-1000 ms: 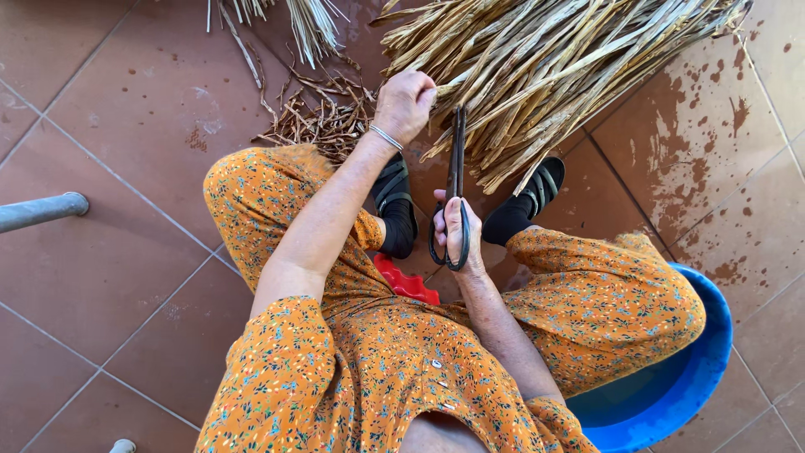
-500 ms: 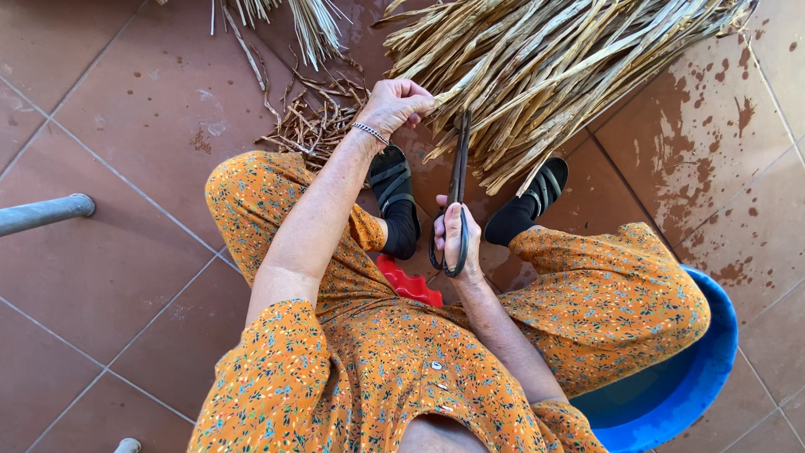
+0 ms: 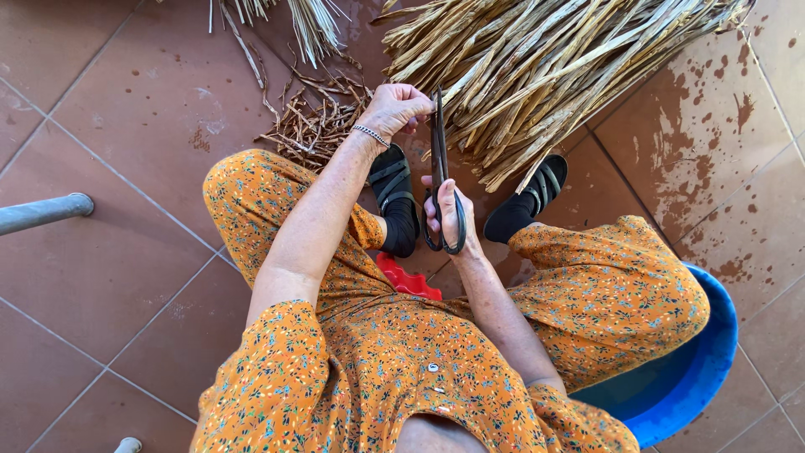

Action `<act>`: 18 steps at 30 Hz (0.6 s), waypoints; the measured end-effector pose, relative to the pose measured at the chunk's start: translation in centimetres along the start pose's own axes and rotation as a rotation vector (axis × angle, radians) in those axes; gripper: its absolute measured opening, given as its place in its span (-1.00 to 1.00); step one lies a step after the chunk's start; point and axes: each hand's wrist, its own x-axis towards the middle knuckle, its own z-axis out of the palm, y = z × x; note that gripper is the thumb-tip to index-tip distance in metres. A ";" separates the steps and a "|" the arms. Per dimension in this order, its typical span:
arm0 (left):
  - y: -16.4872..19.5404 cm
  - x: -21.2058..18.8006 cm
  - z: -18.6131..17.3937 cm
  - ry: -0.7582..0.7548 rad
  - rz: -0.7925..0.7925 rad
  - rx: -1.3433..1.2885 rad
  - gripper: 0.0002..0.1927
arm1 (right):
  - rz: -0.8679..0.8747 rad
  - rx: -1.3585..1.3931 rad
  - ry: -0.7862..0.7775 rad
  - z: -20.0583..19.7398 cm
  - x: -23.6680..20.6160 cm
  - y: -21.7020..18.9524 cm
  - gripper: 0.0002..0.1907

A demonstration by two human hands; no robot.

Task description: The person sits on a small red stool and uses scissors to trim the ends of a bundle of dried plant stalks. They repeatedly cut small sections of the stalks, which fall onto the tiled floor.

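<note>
Right hand (image 3: pixel 449 220) grips the looped handles of a pair of long dark scissors (image 3: pixel 438 172), fingers threaded through the loops, with the blades standing upright and drawn nearly together, their tips just beside the left hand (image 3: pixel 396 107). That left hand, with a thin bracelet at the wrist, is curled shut in a loose fist, apparently pinching a thin dry strand at the blade tips, though the strand itself is too fine to make out for sure. Compared with a second ago, the left hand has drawn back from the edge of the big heap of dried palm leaves (image 3: pixel 553 71) and now sits right against the scissor tips, while the right hand has barely shifted; half a second ago the left hand was a touch higher and farther from the blades. My reading is that a piece has been brought to the cutting edge and the work is at the point of trimming. In this single head view, a small pile of short brown cuttings (image 3: pixel 314 126) lies on the tiled floor (image 3: pixel 126 277) just left of the sandalled feet, a blue tub (image 3: pixel 688 377) stands beside the right knee, a red object (image 3: pixel 407 281) peeks out between the legs, and a grey metal tube (image 3: pixel 42 212) enters from the left edge.
</note>
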 end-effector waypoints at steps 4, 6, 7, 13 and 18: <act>-0.1 -0.1 0.0 0.010 0.012 0.080 -0.87 | -0.006 -0.056 0.051 0.5 0.4 -0.4 -0.25; 0.0 -0.1 0.0 0.008 0.019 0.143 -0.87 | -0.003 -0.081 0.079 0.8 0.4 -0.4 -0.27; 0.0 -0.1 0.1 0.000 0.019 0.134 -0.88 | -0.005 -0.098 0.091 0.9 0.4 -0.3 -0.28; -0.3 -0.1 -0.8 0.117 0.141 0.368 -0.90 | -0.122 -0.343 0.134 1.2 0.1 -0.1 -0.32; -0.8 -0.6 -2.3 0.176 0.212 1.020 -0.74 | -0.233 -0.186 0.180 -0.6 -0.6 -0.9 -0.33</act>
